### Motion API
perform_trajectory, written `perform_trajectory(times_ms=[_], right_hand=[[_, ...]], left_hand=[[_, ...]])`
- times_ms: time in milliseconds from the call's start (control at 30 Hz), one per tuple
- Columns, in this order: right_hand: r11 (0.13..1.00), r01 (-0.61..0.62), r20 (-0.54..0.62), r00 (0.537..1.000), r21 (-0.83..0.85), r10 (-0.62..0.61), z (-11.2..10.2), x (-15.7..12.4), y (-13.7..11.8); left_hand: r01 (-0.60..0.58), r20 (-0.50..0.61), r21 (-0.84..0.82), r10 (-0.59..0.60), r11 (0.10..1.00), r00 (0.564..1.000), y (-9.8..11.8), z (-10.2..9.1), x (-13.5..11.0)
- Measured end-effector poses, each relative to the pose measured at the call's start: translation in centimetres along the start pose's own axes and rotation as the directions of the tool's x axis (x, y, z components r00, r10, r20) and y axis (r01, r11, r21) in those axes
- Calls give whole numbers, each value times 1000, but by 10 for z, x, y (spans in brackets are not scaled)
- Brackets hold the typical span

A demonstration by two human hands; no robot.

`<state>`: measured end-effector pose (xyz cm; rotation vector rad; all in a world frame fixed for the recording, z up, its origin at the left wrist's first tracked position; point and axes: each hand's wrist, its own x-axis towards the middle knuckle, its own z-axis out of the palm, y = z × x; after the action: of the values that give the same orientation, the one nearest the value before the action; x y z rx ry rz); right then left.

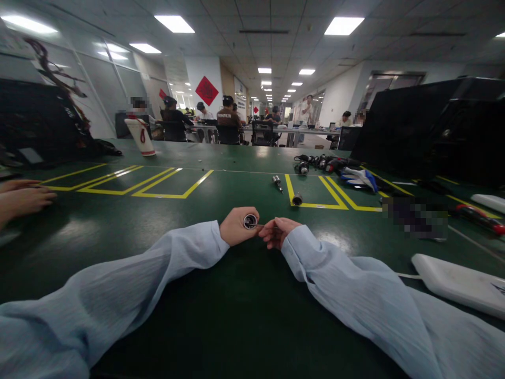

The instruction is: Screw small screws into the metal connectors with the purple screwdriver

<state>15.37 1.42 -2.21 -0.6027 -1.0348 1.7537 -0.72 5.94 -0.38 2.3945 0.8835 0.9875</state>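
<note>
My left hand (235, 227) is closed round a hollow, round metal part (250, 221), its open end turned towards me. Small dark details show inside the rim, too small to name. Just to the right, the fingertips of my right hand (278, 231) pinch a thin metal rod (259, 226), which reaches to the edge of the round part. Whether it touches the inside I cannot tell. Beyond my hands lie a metal piece with a narrow shaft (278, 183) and a short metal cylinder (297, 199).
Yellow tape (185, 196) marks boxes on the green table (252, 316). At the right are dark tools (321, 163), blue-white gloves (360, 179), a red-black tool (479, 218) and a white case (461, 284). Another person's hands (27, 199) rest at the left. A white container (140, 137) stands behind.
</note>
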Motion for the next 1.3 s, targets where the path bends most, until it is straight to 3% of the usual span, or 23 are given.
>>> perform_trajectory(times_ms=[200,367,600,867,1133,1300], right_hand=[[999,31,-20,999,-34,-31,-2,-1,-1],[1000,16,6,1000,-19,-16,-6,-2,-4],[999,41,-72,997,7,-41,-7,-3,-6],[979,-7,-60,998,203,19,-10,0,-9],[963,-15,-99,994,268,43,-10,0,-11],[956,-18,-123,991,293,56,-10,0,-12]], left_hand=[[-43,7,94,42,995,999,0,1,-1],[-52,54,76,48,996,997,0,0,-2],[-35,88,15,34,999,996,-1,-2,-2],[-63,206,3,61,998,977,-2,-5,-2],[-47,160,-26,50,999,986,-7,-2,0],[-4,129,110,-10,994,992,-18,-8,7]])
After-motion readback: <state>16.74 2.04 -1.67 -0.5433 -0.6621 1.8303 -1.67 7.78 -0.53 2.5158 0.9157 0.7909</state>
